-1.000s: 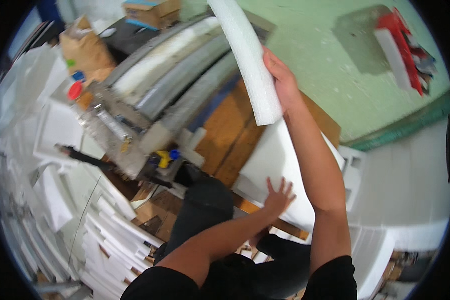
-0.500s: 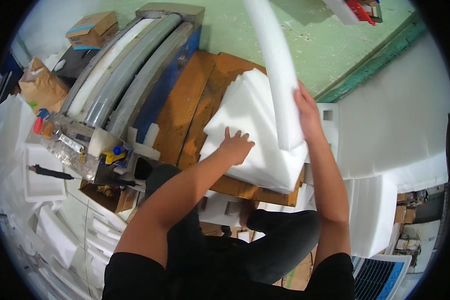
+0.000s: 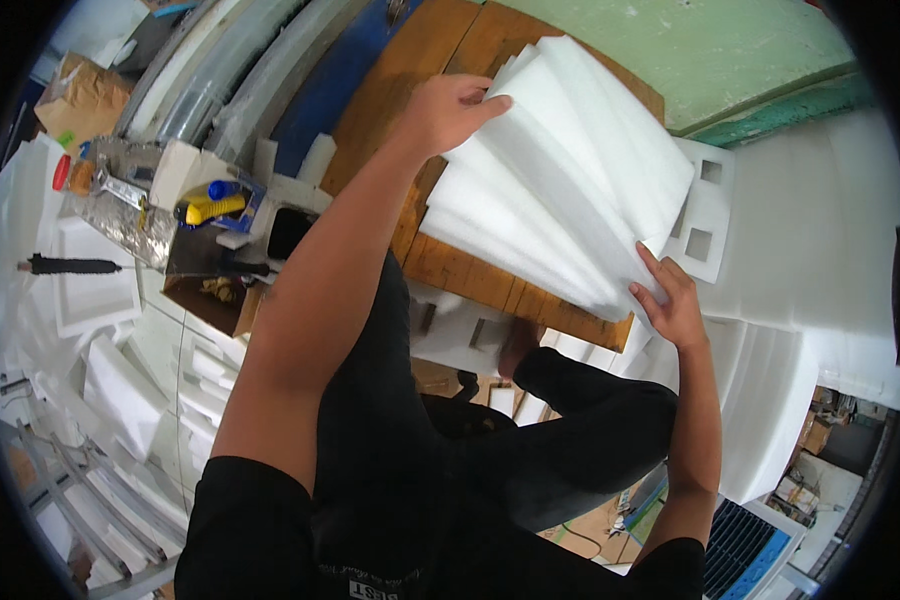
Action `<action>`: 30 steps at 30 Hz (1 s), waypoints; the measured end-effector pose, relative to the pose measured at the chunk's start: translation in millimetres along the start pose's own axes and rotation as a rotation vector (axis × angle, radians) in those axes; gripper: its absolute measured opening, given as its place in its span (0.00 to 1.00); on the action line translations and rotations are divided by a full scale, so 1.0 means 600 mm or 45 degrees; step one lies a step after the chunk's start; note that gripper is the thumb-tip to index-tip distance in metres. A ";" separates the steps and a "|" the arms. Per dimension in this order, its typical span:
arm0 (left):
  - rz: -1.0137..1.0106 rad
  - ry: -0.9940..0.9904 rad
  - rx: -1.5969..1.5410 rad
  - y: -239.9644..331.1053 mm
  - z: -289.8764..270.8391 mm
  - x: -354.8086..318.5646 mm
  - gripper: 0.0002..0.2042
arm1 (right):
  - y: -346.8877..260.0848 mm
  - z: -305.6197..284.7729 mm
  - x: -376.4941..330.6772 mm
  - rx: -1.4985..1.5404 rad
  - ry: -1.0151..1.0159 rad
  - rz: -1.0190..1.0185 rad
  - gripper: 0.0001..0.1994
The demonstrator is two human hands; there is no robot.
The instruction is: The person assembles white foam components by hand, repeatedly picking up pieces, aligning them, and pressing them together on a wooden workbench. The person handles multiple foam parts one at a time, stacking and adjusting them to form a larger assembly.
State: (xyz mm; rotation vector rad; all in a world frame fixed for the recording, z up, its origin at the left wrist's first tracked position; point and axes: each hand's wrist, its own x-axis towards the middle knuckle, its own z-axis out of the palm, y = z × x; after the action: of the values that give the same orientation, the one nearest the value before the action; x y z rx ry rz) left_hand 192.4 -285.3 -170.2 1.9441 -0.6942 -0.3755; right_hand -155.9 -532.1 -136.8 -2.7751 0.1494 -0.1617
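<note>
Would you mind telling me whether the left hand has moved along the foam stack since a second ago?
Yes. The left hand went from the near edge of the foam stack to its far corner.

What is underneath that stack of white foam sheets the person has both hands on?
The stack of white foam sheets lies on a brown wooden board, visible along its near and left edges. The board's middle is covered by the foam.
</note>
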 end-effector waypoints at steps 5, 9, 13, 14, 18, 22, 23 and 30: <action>-0.033 -0.098 0.350 -0.026 0.006 0.017 0.37 | -0.006 0.026 0.026 -0.050 -0.030 -0.117 0.32; -0.033 -0.109 0.315 -0.052 0.005 0.028 0.39 | -0.004 0.039 0.037 -0.050 -0.048 -0.097 0.31; -0.007 -0.072 0.394 -0.065 0.009 0.036 0.40 | -0.008 0.047 0.047 -0.047 -0.049 -0.076 0.31; 0.008 -0.064 0.409 -0.067 0.009 0.036 0.40 | -0.009 0.048 0.048 -0.042 -0.052 -0.069 0.31; -0.003 -0.111 0.423 -0.067 0.008 0.036 0.41 | -0.011 0.051 0.050 -0.023 -0.073 -0.039 0.31; -0.008 -0.117 0.443 -0.069 0.009 0.039 0.41 | -0.016 0.054 0.052 0.001 -0.071 -0.024 0.30; -0.009 -0.112 0.452 -0.069 0.010 0.038 0.41 | -0.015 0.054 0.051 0.005 -0.066 -0.037 0.30; -0.054 -0.127 0.507 -0.103 0.006 0.047 0.40 | -0.014 0.059 0.061 -0.008 -0.110 -0.069 0.31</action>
State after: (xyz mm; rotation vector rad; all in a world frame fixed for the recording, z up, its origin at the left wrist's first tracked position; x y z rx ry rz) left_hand 231.6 -284.4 -225.7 2.3310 -0.8423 -0.3844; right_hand -114.7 -516.6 -163.1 -2.7883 0.0528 -0.0551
